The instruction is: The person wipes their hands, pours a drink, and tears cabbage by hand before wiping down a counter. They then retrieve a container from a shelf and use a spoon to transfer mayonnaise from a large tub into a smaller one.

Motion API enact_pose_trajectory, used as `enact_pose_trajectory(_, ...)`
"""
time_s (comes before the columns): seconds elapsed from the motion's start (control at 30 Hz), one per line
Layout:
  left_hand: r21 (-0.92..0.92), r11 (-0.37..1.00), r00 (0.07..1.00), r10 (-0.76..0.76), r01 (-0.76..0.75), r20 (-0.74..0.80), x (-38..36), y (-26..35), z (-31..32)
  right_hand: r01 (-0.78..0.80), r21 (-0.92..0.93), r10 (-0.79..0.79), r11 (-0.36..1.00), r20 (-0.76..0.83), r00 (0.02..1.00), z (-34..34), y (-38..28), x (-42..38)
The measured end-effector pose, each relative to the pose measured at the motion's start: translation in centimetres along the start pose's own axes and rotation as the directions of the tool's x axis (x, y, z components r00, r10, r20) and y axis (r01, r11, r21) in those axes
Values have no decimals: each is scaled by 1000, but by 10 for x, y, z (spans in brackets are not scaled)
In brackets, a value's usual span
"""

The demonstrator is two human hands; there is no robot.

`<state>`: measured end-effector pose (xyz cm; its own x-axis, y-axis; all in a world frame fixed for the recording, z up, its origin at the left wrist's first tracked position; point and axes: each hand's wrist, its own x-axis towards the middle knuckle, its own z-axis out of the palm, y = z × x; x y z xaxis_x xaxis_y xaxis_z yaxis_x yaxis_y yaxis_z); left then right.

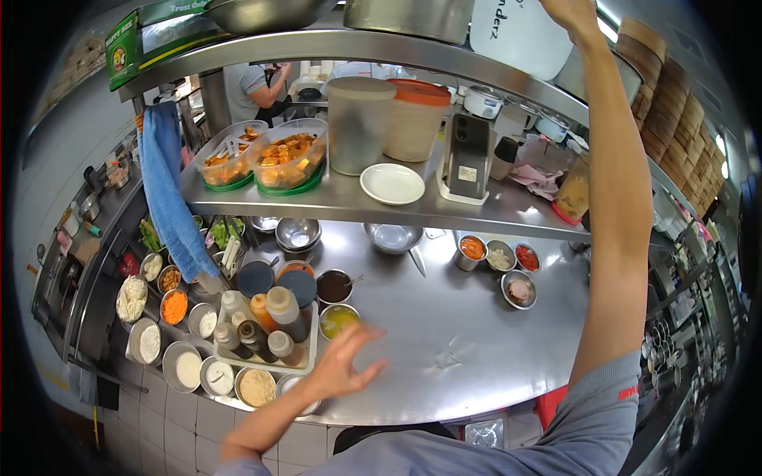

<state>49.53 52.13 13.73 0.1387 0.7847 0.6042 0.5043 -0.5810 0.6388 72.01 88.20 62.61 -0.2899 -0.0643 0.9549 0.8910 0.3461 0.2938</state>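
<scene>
Grey sleeve (597,412) | left hand (346,366) spread over steel counter (508,341) | right hand (573,16) by upper shelf (317,42), grip unclear | tiled floor (181,411)

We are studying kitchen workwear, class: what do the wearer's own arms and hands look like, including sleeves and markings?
The left hand and right hand show no gloves, and the forearms are uncovered. The right sleeve is short and grey, with a small red marking. The left sleeve, also grey, is mostly out of view.
</scene>
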Motion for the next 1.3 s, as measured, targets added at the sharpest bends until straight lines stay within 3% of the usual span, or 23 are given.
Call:
enact_pose_trajectory(0.03,-2,998,998,64,-64,-22,24,2,-9,66,-25,-67,998,-48,997,-6,3,0)
enact_pose_trajectory(0.07,-24,995,994,97,-98,-45,46,4,-17,-42,157,47,987,-29,998,-18,2,-2)
enact_pose_trajectory(0.13,-53,988,986,141,-146,-91,83,11,-27,-251,489,248,836,72,966,-56,-10,-17)
enact_pose_trajectory(0.23,-91,976,974,183,-196,-135,122,24,-26,-390,573,357,721,176,918,-108,-50,-60)
enact_pose_trajectory(0.33,-155,957,963,220,-244,-155,146,33,-16,-232,617,277,752,24,961,-88,-61,-89)
enact_pose_trajectory(0.43,-142,954,956,241,-265,-170,176,37,-15,-286,491,350,823,-40,936,-71,-67,-93)
enact_pose_trajectory(0.47,-186,951,960,216,-249,-180,187,42,-17,-344,544,395,765,24,918,-77,-68,-91)
enact_pose_trajectory(0.57,-192,952,958,200,-239,-205,221,65,-36,-312,516,373,798,-17,928,-82,-66,-91)
enact_pose_trajectory(0.7,-242,912,912,243,-330,-330,271,83,-55,-175,675,315,717,-91,945,-93,-45,-101)
enact_pose_trajectory(0.83,51,967,884,248,-248,-397,323,140,-76,-153,726,299,670,-75,951,-126,-14,-124)
enact_pose_trajectory(0.9,-163,862,800,354,-481,-485,374,161,-69,-115,756,276,644,-90,957,-170,-18,-141)
enact_pose_trajectory(0.93,-254,846,825,318,-470,-466,383,181,-59,-88,590,200,803,-128,971,-177,9,-160)
enact_pose_trajectory(0.97,-344,821,849,286,-457,-445,390,198,-53,-158,670,252,725,-45,967,-193,15,-180)
enact_pose_trajectory(1.0,-499,739,892,359,-452,-276,379,215,-43,-233,735,302,636,39,952,-208,21,-200)
enact_pose_trajectory(1.07,-592,721,928,342,-359,-147,344,232,0,-349,854,318,387,232,920,-250,16,-254)
enact_pose_trajectory(1.1,-535,788,952,244,-305,-184,329,230,28,-284,786,246,549,172,954,-261,25,-292)
enact_pose_trajectory(1.17,-422,890,965,66,-172,-254,296,220,83,-291,788,229,543,194,954,-276,48,-400)
enact_pose_trajectory(1.2,-470,878,989,24,-92,-148,278,210,107,-370,808,233,459,292,928,-284,58,-455)
enact_pose_trajectory(1.23,-514,858,999,-15,-10,-44,260,202,131,-501,819,211,280,456,864,-298,71,-517)
enact_pose_trajectory(1.3,-512,850,989,-61,123,136,212,208,176,-739,667,74,-93,745,663,-325,100,-617)
